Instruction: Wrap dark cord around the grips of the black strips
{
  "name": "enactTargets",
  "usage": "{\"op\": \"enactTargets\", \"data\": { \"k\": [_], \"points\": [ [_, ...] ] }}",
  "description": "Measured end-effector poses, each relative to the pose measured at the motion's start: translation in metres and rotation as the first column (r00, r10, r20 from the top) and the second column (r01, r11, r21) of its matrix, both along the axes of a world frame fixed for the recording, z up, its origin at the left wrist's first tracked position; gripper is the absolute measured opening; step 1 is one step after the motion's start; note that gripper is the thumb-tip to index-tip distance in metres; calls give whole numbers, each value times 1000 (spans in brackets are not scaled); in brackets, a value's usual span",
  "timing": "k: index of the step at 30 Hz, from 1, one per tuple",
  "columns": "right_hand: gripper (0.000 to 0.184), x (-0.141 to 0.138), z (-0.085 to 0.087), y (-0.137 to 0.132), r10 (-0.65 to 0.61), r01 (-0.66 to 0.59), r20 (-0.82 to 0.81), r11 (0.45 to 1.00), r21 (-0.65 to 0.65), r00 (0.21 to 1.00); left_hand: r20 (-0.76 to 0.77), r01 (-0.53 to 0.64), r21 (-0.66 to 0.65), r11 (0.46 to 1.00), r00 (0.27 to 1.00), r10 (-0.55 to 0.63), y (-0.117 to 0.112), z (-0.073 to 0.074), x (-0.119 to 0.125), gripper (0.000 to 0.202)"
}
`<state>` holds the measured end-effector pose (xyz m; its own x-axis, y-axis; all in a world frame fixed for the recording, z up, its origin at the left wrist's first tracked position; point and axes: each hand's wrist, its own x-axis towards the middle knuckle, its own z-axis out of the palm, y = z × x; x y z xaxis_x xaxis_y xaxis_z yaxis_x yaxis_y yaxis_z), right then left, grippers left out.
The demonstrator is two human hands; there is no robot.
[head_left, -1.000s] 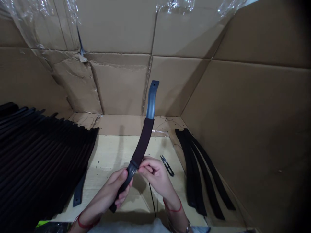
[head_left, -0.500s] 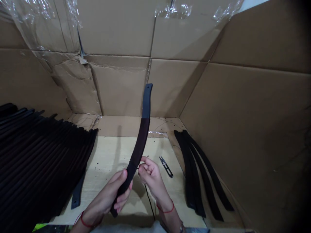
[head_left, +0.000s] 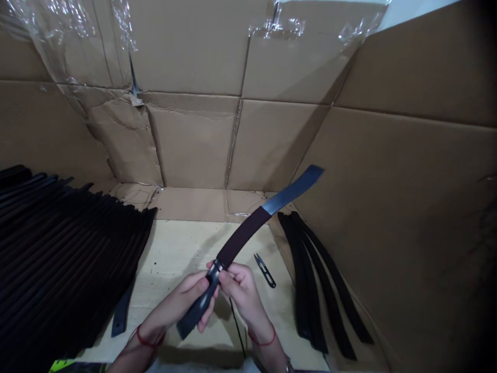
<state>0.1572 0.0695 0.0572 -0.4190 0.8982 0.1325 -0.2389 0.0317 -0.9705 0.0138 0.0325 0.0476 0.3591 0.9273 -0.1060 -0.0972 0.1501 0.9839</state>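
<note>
My left hand point(head_left: 174, 303) grips the lower end of a long curved black strip point(head_left: 243, 235), which has a dark maroon fabric sleeve along its middle and a bare, glossy blue-grey far end. My right hand point(head_left: 240, 292) pinches the strip at a narrow band point(head_left: 218, 266) where the sleeve stops, just above my left hand. The strip's far end points up and to the right, over the board. Small black thread snips point(head_left: 265, 270) lie just right of my right hand, not touching it.
A large stack of black strips point(head_left: 77, 248) fills the left side, with one loose strip point(head_left: 122, 311) at its edge. Several more strips point(head_left: 318, 295) lie on the right of the pale wooden board point(head_left: 182, 248). Cardboard walls point(head_left: 194, 145) surround the board at the back and right.
The strip has swung from pointing straight up to leaning far right. My right hand has closed onto it at the band.
</note>
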Motion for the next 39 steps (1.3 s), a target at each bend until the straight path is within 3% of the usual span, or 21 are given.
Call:
{"op": "enactTargets", "data": {
  "k": [2, 4, 6, 8, 10, 12, 14, 16, 17, 20, 21, 24, 26, 29, 30, 31, 33, 35, 37, 39],
  "points": [
    [38, -2, 0, -1, -122, 122, 16, 992, 38, 992, -42, -113, 41, 993, 993, 114, 6, -6, 1, 53],
    [36, -3, 1, -2, -159, 159, 2, 987, 27, 987, -100, -237, 36, 971, 966, 239, 6, -8, 4, 57],
    [39, -4, 2, -3, -112, 112, -22, 994, 2, 993, -54, -144, -110, 984, 989, 138, 2, -7, 7, 64],
    [39, -5, 3, -4, -156, 156, -25, 988, 6, 987, 43, -9, -192, 981, 999, 18, -4, -4, 12, 67],
    [40, -6, 5, -4, -271, 272, -28, 962, 30, 962, 26, -109, -108, 988, 993, 112, -7, -3, 15, 61],
    [38, -6, 7, -5, -260, 261, -47, 965, 24, 964, -4, -254, -13, 967, 967, 254, -7, -3, 15, 52],
    [38, -3, 8, -4, -62, 60, -63, 998, -25, 996, 64, -130, -101, 986, 989, 137, -6, -7, 12, 54],
    [43, 0, 9, -3, 94, -98, -68, 994, -56, 993, 187, 132, -216, 967, 978, -92, -2, -14, 8, 64],
    [44, 0, 9, -2, 82, -85, -60, 995, -49, 995, 191, 131, -211, 969, 977, -91, -1, -18, 8, 65],
    [41, -4, 8, -2, -179, 181, -37, 983, 38, 983, 133, -169, -138, 976, 973, 187, 1, -27, 9, 61],
    [40, -6, 6, -2, -217, 218, -30, 975, 42, 976, 139, -192, -149, 970, 967, 213, 1, -29, 10, 63],
    [40, -11, 3, -2, -90, 90, 13, 996, -10, 996, 169, 5, -213, 977, 985, 31, 0, -29, 9, 76],
    [40, -12, 0, -3, -73, 73, 35, 997, -8, 997, 147, 47, -189, 981, 989, -19, 2, -25, 8, 74],
    [40, -10, -3, -4, -181, 180, 26, 983, 37, 983, 51, -211, -76, 974, 975, 215, 4, -18, 7, 59],
    [39, -8, -3, -5, -164, 164, 22, 986, 32, 986, 16, -271, -68, 960, 962, 273, 3, -17, 8, 56],
    [38, -7, -3, -5, -115, 115, 17, 993, 18, 993, -10, -283, -98, 954, 959, 284, 3, -16, 10, 56],
    [37, -6, -4, -5, 24, -25, -11, 999, -29, 1000, -20, -177, -214, 961, 984, 177, 1, -16, 14, 65],
    [40, -7, -5, -5, 71, -75, -52, 994, -78, 996, 0, -120, -228, 966, 992, 123, -1, -15, 17, 71],
    [38, -10, -5, -6, -73, 67, -77, 994, -81, 994, -32, -296, -73, 953, 955, 294, -4, -11, 17, 66],
    [34, -12, -5, -7, -184, 180, -81, 982, -59, 979, -46, -379, -21, 925, 925, 378, -6, -5, 12, 59]
  ]
}}
